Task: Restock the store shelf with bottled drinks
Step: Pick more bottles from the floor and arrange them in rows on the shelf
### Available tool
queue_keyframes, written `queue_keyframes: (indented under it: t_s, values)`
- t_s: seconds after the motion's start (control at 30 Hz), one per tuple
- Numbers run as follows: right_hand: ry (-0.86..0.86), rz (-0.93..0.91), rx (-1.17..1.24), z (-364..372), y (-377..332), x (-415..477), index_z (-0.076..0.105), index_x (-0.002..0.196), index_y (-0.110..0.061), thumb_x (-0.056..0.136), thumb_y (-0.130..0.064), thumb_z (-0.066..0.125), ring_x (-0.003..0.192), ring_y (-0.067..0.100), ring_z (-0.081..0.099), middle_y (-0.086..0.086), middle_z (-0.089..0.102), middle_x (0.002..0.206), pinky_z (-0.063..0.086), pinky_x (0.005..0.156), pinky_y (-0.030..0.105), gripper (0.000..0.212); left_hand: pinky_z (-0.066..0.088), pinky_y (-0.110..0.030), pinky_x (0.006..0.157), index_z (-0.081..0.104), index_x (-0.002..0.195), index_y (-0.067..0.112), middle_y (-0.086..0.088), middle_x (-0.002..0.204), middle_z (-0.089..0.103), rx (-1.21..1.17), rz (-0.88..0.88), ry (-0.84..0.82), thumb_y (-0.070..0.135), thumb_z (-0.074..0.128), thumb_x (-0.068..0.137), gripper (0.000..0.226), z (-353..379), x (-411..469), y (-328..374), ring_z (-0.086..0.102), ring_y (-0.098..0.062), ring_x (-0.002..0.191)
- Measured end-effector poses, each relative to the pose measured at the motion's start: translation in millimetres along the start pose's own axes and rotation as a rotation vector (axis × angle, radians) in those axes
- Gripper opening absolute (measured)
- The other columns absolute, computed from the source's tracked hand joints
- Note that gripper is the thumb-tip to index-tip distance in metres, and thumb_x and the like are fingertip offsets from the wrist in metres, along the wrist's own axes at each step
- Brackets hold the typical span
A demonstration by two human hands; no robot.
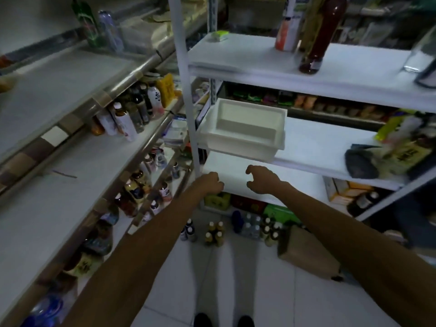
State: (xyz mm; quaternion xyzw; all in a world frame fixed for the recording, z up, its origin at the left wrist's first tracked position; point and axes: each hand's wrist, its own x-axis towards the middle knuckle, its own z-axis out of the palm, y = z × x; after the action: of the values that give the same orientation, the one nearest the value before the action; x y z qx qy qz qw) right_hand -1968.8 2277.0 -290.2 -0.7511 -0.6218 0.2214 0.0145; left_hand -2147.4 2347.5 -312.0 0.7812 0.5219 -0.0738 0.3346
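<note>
White metal shelf rack [306, 67]: its low white board [233, 169] is probably the slot to fill. White plastic tub [243, 128] sits one tier above. Small capped bottled drinks [214, 232] wait on the floor below the rack. Right hand [262, 180] hangs over the board, loosely curled, holding nothing. Left hand [210, 182] is curled at the board's front edge; cannot tell whether it grips.

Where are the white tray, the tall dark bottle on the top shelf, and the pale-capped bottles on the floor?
white tray [240, 146]: head view, front wall.
tall dark bottle [320, 36]: head view, mid-body.
pale-capped bottles [214, 234]: head view, middle of cluster.
</note>
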Motion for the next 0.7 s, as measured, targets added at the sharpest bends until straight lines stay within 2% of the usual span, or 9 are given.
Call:
queue_keyframes:
  t_s: [0.1, 0.2, 0.33, 0.43, 0.5, 0.53, 0.57, 0.6, 0.7]
  values:
    - [-0.024, 0.055, 0.040, 6.6, 40.8, -7.8, 0.041, 0.139, -0.010, 0.094, -0.023, 0.054, 0.128, 0.028, 0.044, 0.010, 0.047, 0.141, 0.039, 0.097, 0.033, 0.048, 0.039, -0.028, 0.071, 0.055, 0.112, -0.002, -0.017, 0.107, 0.057, 0.027, 0.016, -0.056, 0.027, 0.046, 0.098, 0.034, 20.7, 13.4, 25.0, 0.056, -0.031, 0.102]
    - [-0.060, 0.106, 0.097, 21.0, 78.4, -16.3, 0.041, 0.139, -0.010, 0.094, -0.022, 0.055, 0.126, 0.028, 0.046, 0.011, 0.047, 0.141, 0.041, 0.096, 0.034, 0.049, 0.033, -0.028, 0.059, 0.045, 0.081, 0.011, -0.003, 0.075, 0.043, 0.034, 0.009, -0.093, 0.022, 0.046, 0.097, 0.019, 48.0, 25.2, 44.6, 0.047, -0.019, 0.071]
    - [-0.137, 0.162, 0.145, 50.3, 115.1, -19.6, 0.047, 0.129, -0.004, 0.093, -0.017, 0.052, 0.109, 0.029, 0.054, 0.016, 0.053, 0.128, 0.049, 0.087, 0.034, 0.039, 0.030, -0.021, 0.053, 0.028, 0.062, 0.018, -0.002, 0.061, 0.032, -0.048, 0.026, -0.130, 0.005, 0.045, 0.095, 0.040, 85.5, 35.2, 56.0, 0.031, -0.011, 0.058]
    - [-0.188, 0.175, 0.193, 76.5, 133.0, -16.7, 0.051, 0.112, -0.005, 0.093, -0.017, 0.054, 0.094, 0.024, 0.053, 0.012, 0.057, 0.115, 0.047, 0.077, 0.033, 0.023, 0.028, -0.025, 0.052, 0.038, 0.065, 0.011, -0.005, 0.064, 0.033, -0.007, -0.054, -0.212, 0.009, 0.041, 0.098, 0.034, 114.2, 43.1, 47.7, 0.032, -0.012, 0.057]
    - [-0.225, 0.175, 0.238, 97.2, 141.9, -12.6, 0.050, 0.089, -0.012, 0.092, -0.016, 0.055, 0.095, 0.027, 0.055, 0.005, 0.053, 0.095, 0.050, 0.082, 0.038, 0.008, 0.029, -0.027, 0.057, 0.058, 0.092, -0.007, -0.016, 0.077, 0.051, -0.021, -0.089, -0.290, 0.012, 0.037, 0.100, 0.030, 132.4, 50.7, 41.9, 0.047, -0.020, 0.066]
    - [-0.240, 0.189, 0.262, 109.5, 146.4, -9.7, 0.048, 0.081, -0.013, 0.092, -0.016, 0.055, 0.093, 0.027, 0.056, 0.001, 0.050, 0.087, 0.050, 0.085, 0.040, 0.013, 0.030, -0.027, 0.062, 0.058, 0.107, -0.008, -0.023, 0.097, 0.059, -0.019, -0.096, -0.323, 0.014, 0.035, 0.102, 0.032, 138.7, 54.2, 39.2, 0.052, -0.024, 0.078]
    - [-0.256, 0.225, 0.280, 120.7, 149.8, -7.8, 0.051, 0.084, -0.012, 0.093, -0.017, 0.054, 0.093, 0.026, 0.055, 0.000, 0.051, 0.086, 0.050, 0.088, 0.039, 0.010, 0.031, -0.026, 0.064, 0.056, 0.115, -0.006, -0.023, 0.116, 0.059, -0.031, -0.099, -0.340, 0.015, 0.033, 0.104, 0.033, 145.4, 58.3, 34.8, 0.052, -0.023, 0.086]
    - [-0.252, 0.243, 0.307, 132.1, 153.1, -6.2, 0.056, 0.098, -0.010, 0.094, -0.019, 0.054, 0.096, 0.026, 0.054, 0.003, 0.054, 0.095, 0.047, 0.091, 0.037, 0.010, 0.034, -0.027, 0.064, 0.054, 0.119, -0.004, -0.020, 0.124, 0.056, -0.049, -0.103, -0.342, 0.016, 0.032, 0.105, 0.032, 152.4, 64.5, 28.3, 0.051, -0.020, 0.086]
    - [-0.269, 0.295, 0.355, 165.7, 159.8, 3.4, 0.040, 0.141, -0.003, 0.096, -0.020, 0.054, 0.128, 0.031, 0.046, 0.016, 0.048, 0.138, 0.040, 0.104, 0.034, 0.050, 0.047, -0.031, 0.081, 0.056, 0.119, 0.001, -0.016, 0.122, 0.058, -0.129, -0.129, -0.332, 0.024, 0.042, 0.102, 0.032, 173.6, 90.2, 1.8, 0.054, -0.021, 0.092]
